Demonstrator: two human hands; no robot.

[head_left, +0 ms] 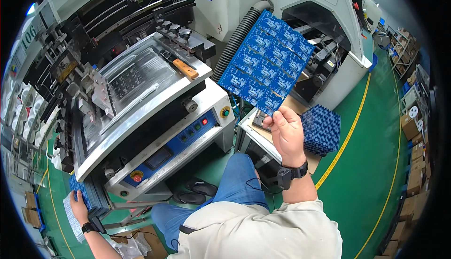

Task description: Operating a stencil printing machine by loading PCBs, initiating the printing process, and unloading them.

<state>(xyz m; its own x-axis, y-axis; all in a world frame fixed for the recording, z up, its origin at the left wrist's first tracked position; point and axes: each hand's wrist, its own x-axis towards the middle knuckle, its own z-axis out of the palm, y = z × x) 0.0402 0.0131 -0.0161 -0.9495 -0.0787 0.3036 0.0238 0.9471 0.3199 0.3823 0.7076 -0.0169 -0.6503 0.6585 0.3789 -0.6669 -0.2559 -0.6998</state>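
Note:
My right hand (287, 134) is raised and pinches the lower corner of a blue circuit board panel (268, 64). The panel is tilted up, and rows of repeated white-marked boards cover its face. Just below and to the right of that hand stands a tall stack of blue circuit boards (322, 130). Far to the lower left, my left hand (79, 206) grips a thin blue-and-white panel (73, 219) beside a second stack of boards (96, 198) at the printer's side. Its fingertips are partly hidden.
A stencil printer (174, 137) with a metal-framed stencil (136, 83) fills the left. An orange-handled spatula (184, 67) lies on the frame. Behind the raised panel are a ribbed hose (235, 40) and another machine (319, 15). Black slippers (197, 191) lie on the green floor.

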